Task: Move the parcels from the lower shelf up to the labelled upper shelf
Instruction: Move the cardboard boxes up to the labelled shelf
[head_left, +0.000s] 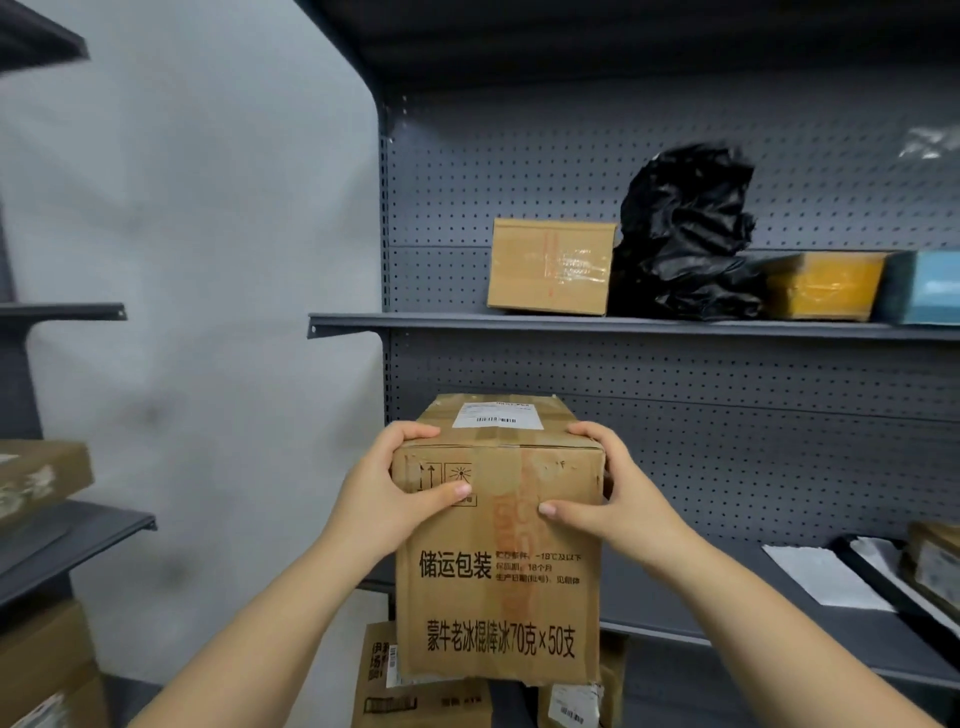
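The person holds a tall brown cardboard box with black printed Chinese lettering (498, 561) out in front of the grey metal rack. The left hand (387, 496) grasps its upper left corner, fingers curled over the top and thumb pressed on the front face. The right hand (610, 501) clasps the upper right corner the same way. A white shipping label lies on the top of the box, and a strip of reddish tape runs down its front. The box is upright and off any surface. Its top sits below the edge of the grey upper shelf (415, 323), in front of the perforated grey back panel (727, 415).

On that upper shelf stand, from left to right:
- a plain brown taped carton (550, 265)
- a crumpled black plastic bag (685, 234) just beside it
- a flat yellow-wrapped parcel (826, 286)
- a pale blue box (930, 288) at the frame's edge

The lower shelf (675, 587) carries a flat white packet (826, 577). To its right lie a dark flat item I cannot make out and a small cardboard box (935, 566). Beneath the held box, more printed cardboard cartons (415, 691) sit low down. Another rack on the left holds worn brown boxes (41, 478).
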